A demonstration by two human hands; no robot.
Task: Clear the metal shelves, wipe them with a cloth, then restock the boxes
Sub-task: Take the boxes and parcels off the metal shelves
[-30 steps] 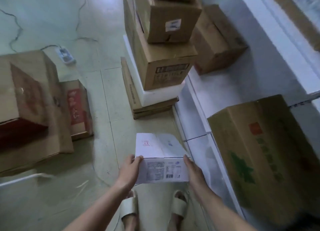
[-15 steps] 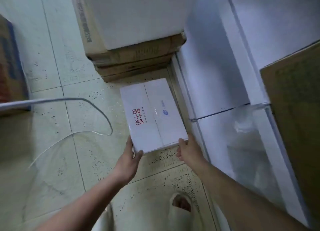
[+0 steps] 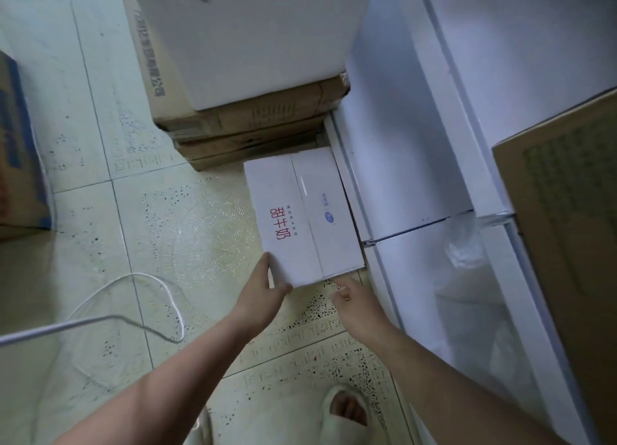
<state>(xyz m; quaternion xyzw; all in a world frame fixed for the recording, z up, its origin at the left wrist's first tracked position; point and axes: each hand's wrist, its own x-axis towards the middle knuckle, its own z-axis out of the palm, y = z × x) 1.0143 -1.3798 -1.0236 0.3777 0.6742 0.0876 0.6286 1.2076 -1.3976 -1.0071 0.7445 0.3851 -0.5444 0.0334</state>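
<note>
A flat white box [image 3: 302, 216] with red characters on its lid lies on the tiled floor, pressed against the foot of the white metal shelf [image 3: 400, 150]. My left hand [image 3: 263, 292] grips the box's near left corner, thumb along its side. My right hand [image 3: 359, 299] is just off the box's near right edge, fingers loosely spread and holding nothing. A large brown carton [image 3: 567, 237] stands on the shelf at the right.
Behind the white box is a stack of flat brown cartons [image 3: 253, 124] topped by a white foam box [image 3: 247, 34]. A blue-and-brown carton [image 3: 16, 164] sits at the left edge. A white cable [image 3: 100, 321] loops across the floor. My sandalled foot [image 3: 347, 411] is below.
The white box went down from my hands to the floor and slid up against the shelf base. My right hand has come off it; the left still holds its corner.
</note>
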